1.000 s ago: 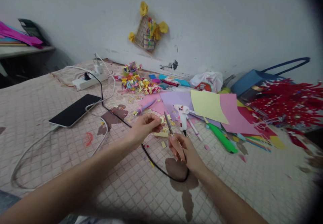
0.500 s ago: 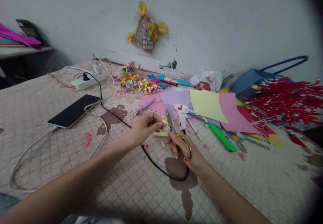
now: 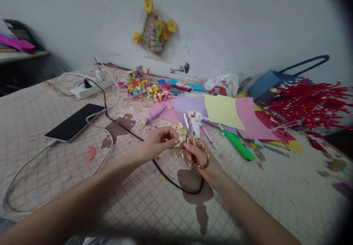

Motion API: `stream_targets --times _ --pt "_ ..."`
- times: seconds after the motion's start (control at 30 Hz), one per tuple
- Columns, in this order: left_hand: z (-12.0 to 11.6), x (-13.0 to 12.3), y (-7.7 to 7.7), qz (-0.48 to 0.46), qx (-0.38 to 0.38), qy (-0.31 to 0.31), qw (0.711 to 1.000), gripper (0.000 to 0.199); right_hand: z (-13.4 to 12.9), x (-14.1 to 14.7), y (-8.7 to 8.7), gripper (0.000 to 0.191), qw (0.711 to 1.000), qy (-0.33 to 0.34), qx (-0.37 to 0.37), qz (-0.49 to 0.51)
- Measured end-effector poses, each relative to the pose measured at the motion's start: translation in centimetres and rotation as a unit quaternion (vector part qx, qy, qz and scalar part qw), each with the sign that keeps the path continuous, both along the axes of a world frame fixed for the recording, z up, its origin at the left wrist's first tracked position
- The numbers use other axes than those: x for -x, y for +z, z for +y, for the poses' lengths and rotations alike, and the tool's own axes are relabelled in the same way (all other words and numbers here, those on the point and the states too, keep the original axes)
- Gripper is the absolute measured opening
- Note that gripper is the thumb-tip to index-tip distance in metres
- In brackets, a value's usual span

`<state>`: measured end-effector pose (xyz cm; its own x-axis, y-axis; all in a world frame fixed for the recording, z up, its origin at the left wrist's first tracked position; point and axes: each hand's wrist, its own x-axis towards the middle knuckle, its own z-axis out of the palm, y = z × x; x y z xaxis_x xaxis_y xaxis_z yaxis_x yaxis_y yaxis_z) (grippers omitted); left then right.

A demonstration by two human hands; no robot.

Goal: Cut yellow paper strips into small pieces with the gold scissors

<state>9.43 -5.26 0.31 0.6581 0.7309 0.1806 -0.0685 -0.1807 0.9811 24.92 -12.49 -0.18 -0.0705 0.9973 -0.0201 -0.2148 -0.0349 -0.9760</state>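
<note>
My right hand (image 3: pixel 202 160) grips scissors with gold handles (image 3: pixel 207 156). Their silver blades (image 3: pixel 187 123) point away from me and stand slightly apart. Close on the left, my left hand (image 3: pixel 158 142) has thumb and forefinger pinched on a small pale yellow piece of paper (image 3: pixel 181 140). The fingertips of both hands nearly meet, so part of the paper is hidden. Yellow paper scraps lie on the table beneath and behind the hands. Just beyond the blades lies a white glue gun (image 3: pixel 196 124).
Coloured paper sheets (image 3: pixel 223 110) and a green cutter (image 3: pixel 238 145) lie right of centre. A heap of small folded paper pieces (image 3: pixel 149 90) sits farther back. At left are a dark tablet (image 3: pixel 74 121), a power strip (image 3: pixel 92 87) and a black cable (image 3: pixel 171 180) looping below my hands.
My two hands have come closer together, with the yellow paper now between them. The scissors have turned more upright and their blades have parted. The whole view has shifted slightly.
</note>
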Motion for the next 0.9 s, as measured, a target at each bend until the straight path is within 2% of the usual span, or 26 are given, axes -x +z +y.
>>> stream_targets --times 0.1,0.2,0.3,0.4,0.67,0.8,0.9 --pt "-0.2 0.2 0.3 0.002 -0.134 -0.001 0.991 0.012 0.2 -0.1 -0.1 0.024 0.995 0.06 0.028 0.079" --pt "-0.4 0.3 0.6 -0.002 -0.255 -0.012 0.967 0.01 0.2 -0.1 -0.1 0.021 0.985 0.099 0.046 0.133" --pt "-0.5 0.5 0.8 -0.007 -0.317 -0.03 0.948 0.011 0.2 -0.1 -0.1 0.013 0.975 0.123 0.07 0.173" --pt "-0.5 0.6 1.0 -0.014 -0.334 -0.042 0.941 0.014 0.1 -0.2 -0.1 0.012 0.97 0.131 0.082 0.185" --pt "-0.7 0.6 1.6 0.022 -0.249 -0.05 0.967 0.015 0.1 -0.1 0.1 0.015 0.983 0.115 0.064 0.129" --pt "-0.7 0.1 1.1 0.023 -0.094 -0.031 0.995 0.017 0.0 -0.2 -0.2 0.016 1.0 0.017 -0.015 0.011" --pt "-0.8 -0.3 0.5 0.031 0.034 -0.06 0.997 0.019 -0.2 -0.4 -0.1 0.016 0.99 -0.051 -0.054 -0.123"
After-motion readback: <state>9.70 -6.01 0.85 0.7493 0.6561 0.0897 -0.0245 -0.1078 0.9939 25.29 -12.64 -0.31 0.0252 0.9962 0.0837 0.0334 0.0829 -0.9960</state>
